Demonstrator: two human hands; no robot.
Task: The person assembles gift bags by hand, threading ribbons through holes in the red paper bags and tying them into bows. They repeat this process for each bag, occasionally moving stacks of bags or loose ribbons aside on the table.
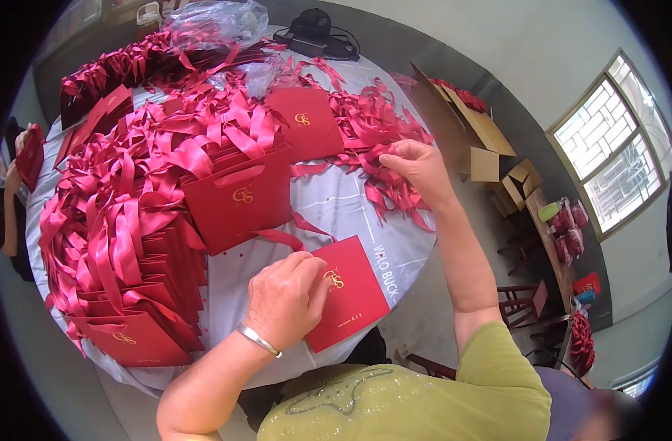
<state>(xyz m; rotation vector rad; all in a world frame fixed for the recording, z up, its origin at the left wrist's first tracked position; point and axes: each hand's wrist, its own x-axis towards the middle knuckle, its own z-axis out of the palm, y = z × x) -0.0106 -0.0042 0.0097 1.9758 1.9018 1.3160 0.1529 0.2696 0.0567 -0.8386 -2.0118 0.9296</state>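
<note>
My left hand (284, 294), with a silver bangle on its wrist, is closed on the upper left edge of a red paper gift bag (354, 298) with gold print. The bag lies flat at the table's near edge, and a pink ribbon (284, 239) trails just beyond it. My right hand (418, 170) reaches out over a loose heap of pink ribbons (373, 117); its thumb and forefinger are pinched together on a ribbon. Between the hands and the piles, another red gift bag (240, 198) leans upright against a stack of ribboned bags.
Rows of ribboned red bags (141, 242) fill the table's left side. Clear plastic wrap (218, 26) and a black object (314, 33) are at the back. Cardboard boxes (468, 125) stand to the right. At far left, another person's hand holds a red bag (31, 156).
</note>
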